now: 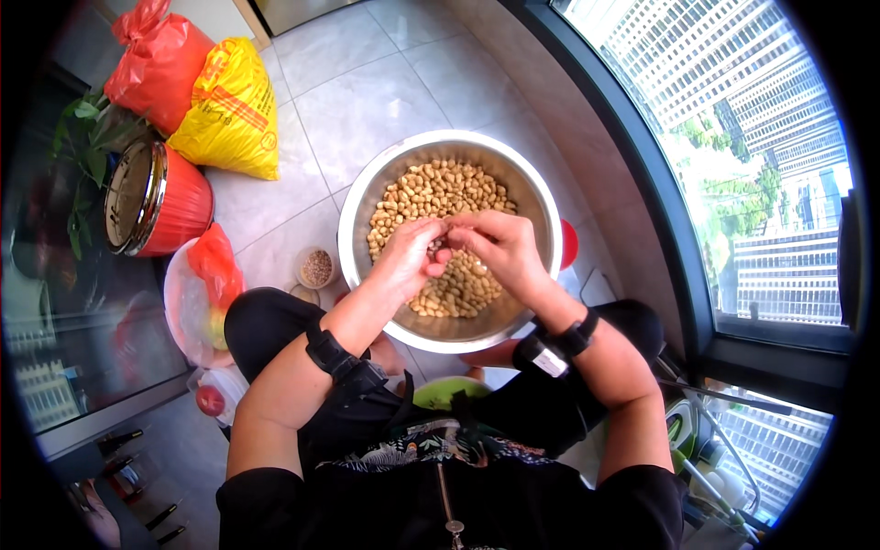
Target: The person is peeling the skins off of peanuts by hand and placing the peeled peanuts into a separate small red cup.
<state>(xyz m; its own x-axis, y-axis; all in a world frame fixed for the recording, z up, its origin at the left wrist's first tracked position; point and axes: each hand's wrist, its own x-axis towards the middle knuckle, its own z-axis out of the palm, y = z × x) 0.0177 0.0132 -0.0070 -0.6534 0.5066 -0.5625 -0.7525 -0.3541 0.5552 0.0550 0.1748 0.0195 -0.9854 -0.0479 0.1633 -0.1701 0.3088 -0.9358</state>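
A wide metal basin [360, 197] of unshelled peanuts [449, 188] stands on the floor before my crossed legs. Over its middle, my left hand [412, 252] is closed, with small brownish pieces that look like peanut kernels [436, 245] showing between its fingers. My right hand [500, 243] meets it, thumb and fingers pinched together at the left fingertips. Whatever lies in that pinch is hidden by the fingers. To the left of the basin is a small round container [316, 268] filled with brownish kernels.
Red [165, 69] and yellow [229, 115] plastic bags sit at the far left, beside a red pot [174, 197]. A pink basin [179, 293] holds plastic bags near my left knee. A green bowl [449, 392] is between my legs. Windows [733, 165] line the right.
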